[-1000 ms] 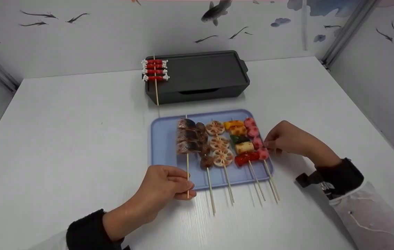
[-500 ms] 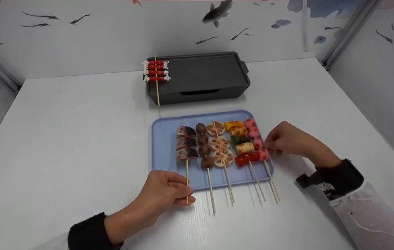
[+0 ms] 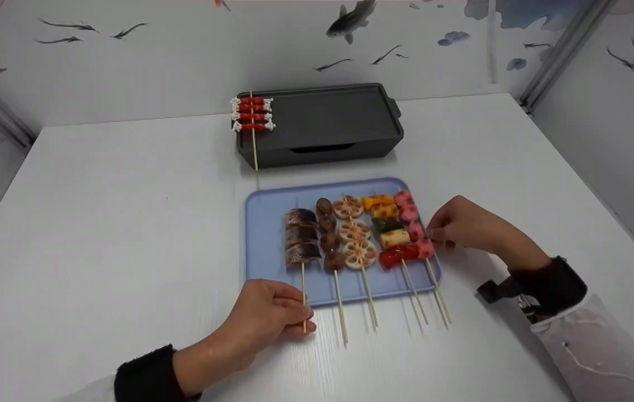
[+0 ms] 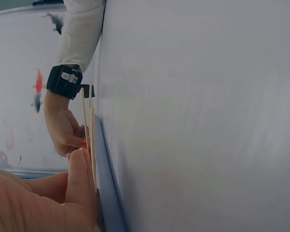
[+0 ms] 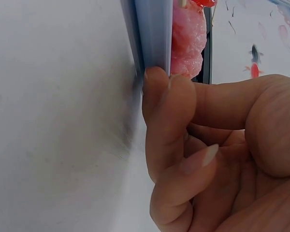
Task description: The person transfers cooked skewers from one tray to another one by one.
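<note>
My left hand (image 3: pixel 272 310) pinches the stick of a skewer of dark-skinned fish pieces (image 3: pixel 301 235) between thumb and fingers, close to the stick's lower end. The fish pieces are over the left part of the blue tray (image 3: pixel 264 234); whether they rest on it, I cannot tell. At the tray's right rim, my right hand (image 3: pixel 465 226) pinches the edge with its fingertips, beside a skewer of pink balls (image 3: pixel 416 230). Between the hands lie a brown meatball skewer (image 3: pixel 328 240), lotus root slices (image 3: pixel 359 254) on sticks and a mixed vegetable skewer (image 3: pixel 394 239).
Behind the tray stands a black grill box (image 3: pixel 334 117) with a flat top. A skewer of red and white pieces (image 3: pixel 253 114) lies across its left end, stick overhanging the front. Several sticks stick out past the tray's near edge. White walls enclose the table (image 3: pixel 99 223).
My left hand has drawn the fish skewer toward me, down along the tray, and a gap now shows between its pieces and the meatballs. The right hand stays at the rim.
</note>
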Tool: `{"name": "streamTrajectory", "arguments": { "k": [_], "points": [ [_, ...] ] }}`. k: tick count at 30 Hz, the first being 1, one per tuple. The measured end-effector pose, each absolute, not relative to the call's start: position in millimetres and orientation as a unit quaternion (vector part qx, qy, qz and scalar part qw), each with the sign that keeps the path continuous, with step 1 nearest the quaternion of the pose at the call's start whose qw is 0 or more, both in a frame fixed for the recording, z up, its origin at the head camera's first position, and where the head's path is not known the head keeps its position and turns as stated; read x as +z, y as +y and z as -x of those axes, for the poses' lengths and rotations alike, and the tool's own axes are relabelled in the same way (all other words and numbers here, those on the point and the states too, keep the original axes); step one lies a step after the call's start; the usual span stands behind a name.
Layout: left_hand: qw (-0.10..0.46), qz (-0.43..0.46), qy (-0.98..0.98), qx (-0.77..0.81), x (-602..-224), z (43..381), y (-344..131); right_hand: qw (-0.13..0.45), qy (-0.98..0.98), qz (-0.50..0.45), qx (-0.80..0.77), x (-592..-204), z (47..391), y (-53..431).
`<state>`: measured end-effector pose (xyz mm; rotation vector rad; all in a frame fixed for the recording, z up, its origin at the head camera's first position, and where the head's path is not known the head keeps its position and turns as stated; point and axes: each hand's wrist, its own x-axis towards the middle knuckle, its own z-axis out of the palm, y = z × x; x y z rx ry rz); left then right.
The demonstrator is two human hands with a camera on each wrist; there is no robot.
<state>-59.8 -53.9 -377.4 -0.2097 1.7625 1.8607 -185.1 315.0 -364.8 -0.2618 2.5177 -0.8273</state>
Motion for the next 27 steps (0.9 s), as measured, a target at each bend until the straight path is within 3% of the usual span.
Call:
{"name": "streamTrajectory", "arguments": {
  "k": [27],
  "points": [
    [0.271,0.037,0.685,0.675,-383.3,56.2,-55.1,0.236,0.921,0.091,-0.295,-365.4,185.4,316.0]
  ]
}}
